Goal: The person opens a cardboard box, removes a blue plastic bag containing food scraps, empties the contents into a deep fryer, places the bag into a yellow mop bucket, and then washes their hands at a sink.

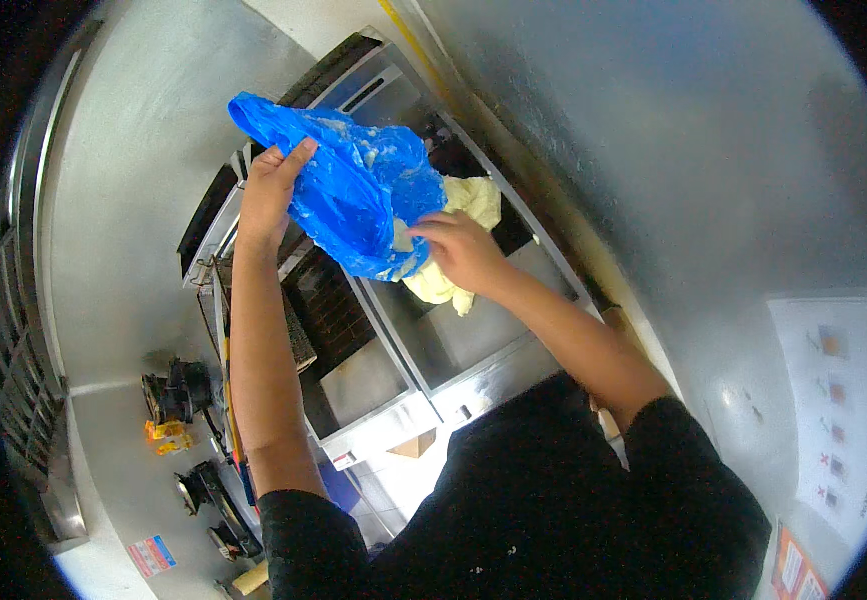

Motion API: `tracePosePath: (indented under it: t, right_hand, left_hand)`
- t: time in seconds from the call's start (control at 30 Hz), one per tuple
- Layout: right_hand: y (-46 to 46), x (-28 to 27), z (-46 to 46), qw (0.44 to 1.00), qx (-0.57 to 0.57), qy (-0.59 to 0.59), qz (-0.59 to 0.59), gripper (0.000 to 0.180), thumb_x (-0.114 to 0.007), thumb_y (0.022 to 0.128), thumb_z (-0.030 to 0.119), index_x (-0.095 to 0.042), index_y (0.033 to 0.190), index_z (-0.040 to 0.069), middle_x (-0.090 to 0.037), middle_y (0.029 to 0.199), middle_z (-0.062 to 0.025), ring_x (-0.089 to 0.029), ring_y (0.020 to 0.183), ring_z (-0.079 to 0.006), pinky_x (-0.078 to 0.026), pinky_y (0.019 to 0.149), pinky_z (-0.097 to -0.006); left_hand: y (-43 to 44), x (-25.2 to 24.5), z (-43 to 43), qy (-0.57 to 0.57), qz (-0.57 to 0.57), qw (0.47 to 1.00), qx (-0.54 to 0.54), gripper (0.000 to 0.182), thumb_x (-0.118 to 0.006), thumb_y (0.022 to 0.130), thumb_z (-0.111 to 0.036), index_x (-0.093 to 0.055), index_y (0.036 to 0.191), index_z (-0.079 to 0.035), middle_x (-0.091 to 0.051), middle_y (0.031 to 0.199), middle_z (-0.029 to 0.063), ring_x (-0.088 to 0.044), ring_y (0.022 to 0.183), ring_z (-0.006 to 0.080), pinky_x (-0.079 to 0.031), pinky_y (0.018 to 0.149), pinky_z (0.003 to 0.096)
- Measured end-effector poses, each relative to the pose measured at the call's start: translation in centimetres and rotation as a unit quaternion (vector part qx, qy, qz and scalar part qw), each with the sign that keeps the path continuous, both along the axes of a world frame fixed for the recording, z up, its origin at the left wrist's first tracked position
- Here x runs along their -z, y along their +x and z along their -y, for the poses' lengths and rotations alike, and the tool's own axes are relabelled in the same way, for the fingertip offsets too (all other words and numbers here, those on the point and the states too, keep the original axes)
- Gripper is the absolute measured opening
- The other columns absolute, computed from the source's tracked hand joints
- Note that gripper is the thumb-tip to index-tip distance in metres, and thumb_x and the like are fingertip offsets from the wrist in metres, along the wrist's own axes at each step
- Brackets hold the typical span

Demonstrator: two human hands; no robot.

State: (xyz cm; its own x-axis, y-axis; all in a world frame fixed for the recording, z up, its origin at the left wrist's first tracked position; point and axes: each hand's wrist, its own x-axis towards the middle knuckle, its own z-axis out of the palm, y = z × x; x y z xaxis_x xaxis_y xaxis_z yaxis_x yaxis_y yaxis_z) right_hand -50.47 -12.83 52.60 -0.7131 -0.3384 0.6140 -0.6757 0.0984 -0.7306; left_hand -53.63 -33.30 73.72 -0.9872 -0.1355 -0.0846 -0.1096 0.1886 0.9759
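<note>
My left hand (272,191) grips the gathered side of a blue plastic bag (351,187), thumb on top. The bag is held tilted, its inside smeared with pale residue. At the bag's lower right edge, the bent fingers of my right hand (463,251) touch a small pale lump (402,236); whether they pinch it is unclear. Beneath the bag and right hand, a large pale yellow mass of what looks like solid fat (475,201) lies in the right well of a stainless steel deep fryer (490,367). The bag hides part of this mass.
Left of that well is the fryer's second well (362,382). Wire fryer baskets (298,330) are at its left side. A metal wall (666,172) rises close on the right, bearing a printed sheet (835,412). Black-handled tools (216,502) and a yellow packet (169,436) are at lower left.
</note>
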Motion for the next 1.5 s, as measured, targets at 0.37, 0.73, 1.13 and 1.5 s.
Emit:
tracePosePath:
  t: [0.37,0.73,1.13,1.5]
  right_hand:
    - [-4.3,0.1,7.6,0.949,-0.071,0.306,-0.041,0.029,-0.058,0.08,0.028,-0.067,0.091,0.003,-0.061,0.109,-0.0169,-0.061,0.094,-0.0378,-0.051,0.078,-0.0476]
    - [3.6,6.8,-2.8,0.993,0.025,0.117,-0.024,0.038,-0.068,0.077,0.016,-0.058,0.113,0.008,-0.053,0.111,-0.0146,-0.053,0.098,-0.0337,-0.045,0.084,-0.0421]
    - [1.1,4.7,-2.3,0.72,-0.164,-0.289,0.609,0.075,-0.04,0.093,0.062,-0.031,0.146,0.01,-0.043,0.142,-0.0147,-0.046,0.126,-0.0279,-0.034,0.106,-0.0412]
    - [2.2,7.4,-1.5,0.515,-0.299,-0.345,0.725,0.09,-0.028,0.081,0.082,-0.031,0.147,0.021,-0.038,0.146,-0.0108,-0.036,0.133,-0.0326,-0.031,0.103,-0.0537]
  left_hand:
    - [-0.4,1.2,1.3,-0.086,0.029,0.994,0.063,0.019,-0.058,0.094,-0.02,-0.064,0.104,-0.006,-0.069,0.097,0.0029,-0.064,0.082,0.0109,-0.051,0.077,0.0267]
    - [-1.4,1.6,5.4,0.025,0.03,0.999,0.004,0.016,-0.063,0.091,-0.021,-0.066,0.1,-0.007,-0.069,0.093,0.003,-0.064,0.079,0.0111,-0.052,0.075,0.028]
    - [4.4,-5.3,10.9,0.036,-0.267,0.96,0.079,0.05,-0.068,0.082,-0.016,-0.052,0.127,-0.001,-0.061,0.115,0.0156,-0.062,0.101,0.0286,-0.053,0.089,0.0455]
    - [3.1,-11.5,4.3,0.25,-0.07,0.96,-0.103,0.03,-0.061,0.093,-0.025,-0.058,0.11,0.0,-0.066,0.102,0.0161,-0.064,0.092,0.0275,-0.054,0.084,0.0436]
